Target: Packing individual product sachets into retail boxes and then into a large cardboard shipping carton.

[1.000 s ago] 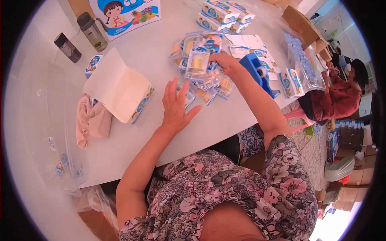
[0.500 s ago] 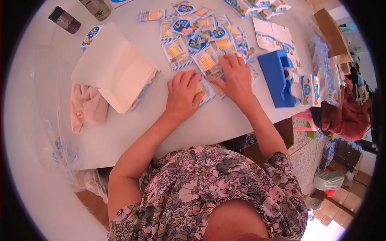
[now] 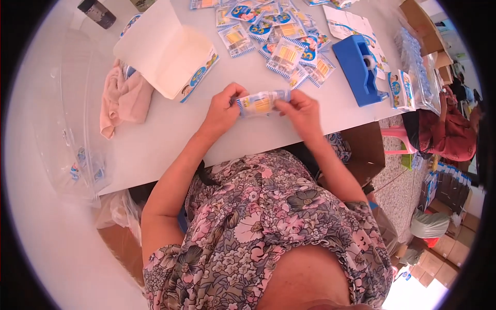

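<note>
Between my two hands a small clear packet [image 3: 261,103] with blue-striped ends and yellow sticks inside is held sideways above the table. My left hand [image 3: 224,107] pinches its left end. At the other end, the fingers of my right hand [image 3: 301,109] are closed on the packet. Just beyond lies a loose pile of similar packets [image 3: 285,55], some showing a round blue label. To the left of them an open white box [image 3: 178,57] rests with its flap up and a blue printed edge toward me.
A blue tape dispenser [image 3: 356,72] stands right of the pile, beside a flattened printed carton [image 3: 347,23]. At the left lie a pink cloth [image 3: 124,101] and a clear plastic bin [image 3: 64,150]. A dark cylinder [image 3: 96,14] stands far left. Another person [image 3: 449,132] sits at right.
Both hands have come off the pile and drawn nearer to me. They now hold one packet raised between them. The whole view has shifted somewhat.
</note>
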Available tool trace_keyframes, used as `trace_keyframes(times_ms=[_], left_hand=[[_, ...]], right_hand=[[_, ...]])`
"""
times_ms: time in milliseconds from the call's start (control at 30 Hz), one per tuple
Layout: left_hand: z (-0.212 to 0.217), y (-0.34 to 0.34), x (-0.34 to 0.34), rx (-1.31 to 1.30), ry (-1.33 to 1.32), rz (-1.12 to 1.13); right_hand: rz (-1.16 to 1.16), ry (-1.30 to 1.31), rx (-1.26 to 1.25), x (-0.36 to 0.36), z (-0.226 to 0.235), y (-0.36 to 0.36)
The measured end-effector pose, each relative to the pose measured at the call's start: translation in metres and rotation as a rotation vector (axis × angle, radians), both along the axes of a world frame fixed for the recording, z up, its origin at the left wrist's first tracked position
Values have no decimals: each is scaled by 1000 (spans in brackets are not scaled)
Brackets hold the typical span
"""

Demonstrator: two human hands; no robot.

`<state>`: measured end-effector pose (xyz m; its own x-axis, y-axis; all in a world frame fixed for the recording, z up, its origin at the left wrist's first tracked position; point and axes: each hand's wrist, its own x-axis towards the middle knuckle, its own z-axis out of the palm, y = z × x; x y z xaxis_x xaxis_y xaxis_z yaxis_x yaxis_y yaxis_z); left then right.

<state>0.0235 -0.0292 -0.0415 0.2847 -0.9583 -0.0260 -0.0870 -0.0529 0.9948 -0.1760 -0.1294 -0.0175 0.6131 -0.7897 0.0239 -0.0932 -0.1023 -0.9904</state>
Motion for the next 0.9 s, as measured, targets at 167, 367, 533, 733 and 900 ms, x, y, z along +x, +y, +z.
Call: trace_keyframes(times_ms=[167,367,533,733,900], left_hand=[[36,15,-27,31,123,-78],[22,12,-28,-265,-278,-24],[16,5,-26,-334,-390,-169],[11,3,-15,-361,-753,-12],[29,-4,-16,22,-126,-8]], right_hand=[[66,355,-342,6,-9,-3],[25,451,-1285,24,27,-109],[123,525,-1462,18,35,-135],[85,357,-468,0,45,-83],[-2,217,-488,-6,30,-69]])
